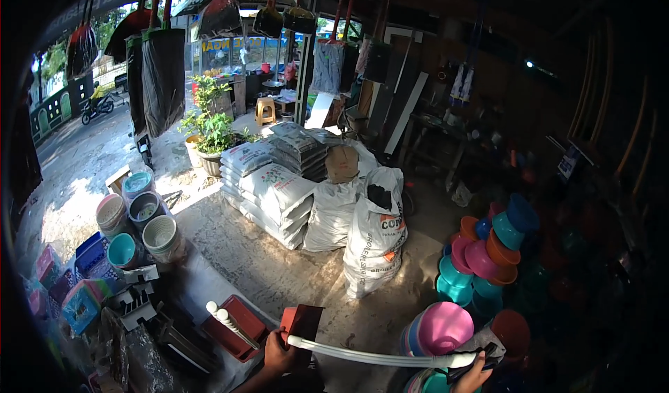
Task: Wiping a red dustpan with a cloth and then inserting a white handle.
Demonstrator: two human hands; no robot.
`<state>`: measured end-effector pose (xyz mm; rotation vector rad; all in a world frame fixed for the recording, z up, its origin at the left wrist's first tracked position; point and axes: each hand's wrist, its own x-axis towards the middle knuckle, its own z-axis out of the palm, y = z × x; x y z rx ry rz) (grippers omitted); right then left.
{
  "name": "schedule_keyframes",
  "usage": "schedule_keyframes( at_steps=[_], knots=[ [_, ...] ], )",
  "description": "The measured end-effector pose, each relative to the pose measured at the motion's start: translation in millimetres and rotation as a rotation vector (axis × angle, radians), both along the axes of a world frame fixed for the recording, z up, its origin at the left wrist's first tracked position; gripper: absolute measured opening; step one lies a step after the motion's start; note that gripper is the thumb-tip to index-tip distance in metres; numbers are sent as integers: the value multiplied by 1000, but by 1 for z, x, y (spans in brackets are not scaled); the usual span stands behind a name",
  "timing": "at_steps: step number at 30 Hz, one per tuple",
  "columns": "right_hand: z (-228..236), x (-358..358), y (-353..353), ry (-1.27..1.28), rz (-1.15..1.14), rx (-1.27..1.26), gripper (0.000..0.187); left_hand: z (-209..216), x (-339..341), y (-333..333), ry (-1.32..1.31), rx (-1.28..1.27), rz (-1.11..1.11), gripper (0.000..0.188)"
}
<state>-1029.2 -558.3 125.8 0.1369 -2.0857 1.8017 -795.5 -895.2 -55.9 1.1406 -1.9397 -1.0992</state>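
A red dustpan (305, 325) with a dark flat face is in my left hand (278, 355), whose fingers wrap round its near edge. From beside it a long white tubular handle (383, 356) runs to the right, bowed by the lens. My right hand (475, 375) closes round the far end of that handle, where a black piece (490, 355) shows against the palm. To the left of my left hand lies another red dustpan (240, 327) with white handle tubes (223, 315). How the handle meets the dustpan in my hand is partly hidden.
Stacked plastic basins (477, 257) and a pink tub (447, 327) stand at right. White sacks (376, 236) and piled bags (272, 184) fill the middle. Flower pots (160, 234) and baskets (97, 253) are at left. Long-handled dustpans (221, 17) hang overhead.
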Motion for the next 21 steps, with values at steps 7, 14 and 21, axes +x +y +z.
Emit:
schedule_keyframes(
  at_steps=[7,14,21],
  knots=[
    [52,-101,-190,-59,307,-288,48,-4,-65,-115,158,-89,280,62],
    [77,-179,-406,151,1013,-215,47,-41,-78,-139,-50,-25,520,83],
    [72,-155,-645,123,1941,-227,52,-99,-91,-163,-8,72,985,72]
  ],
)
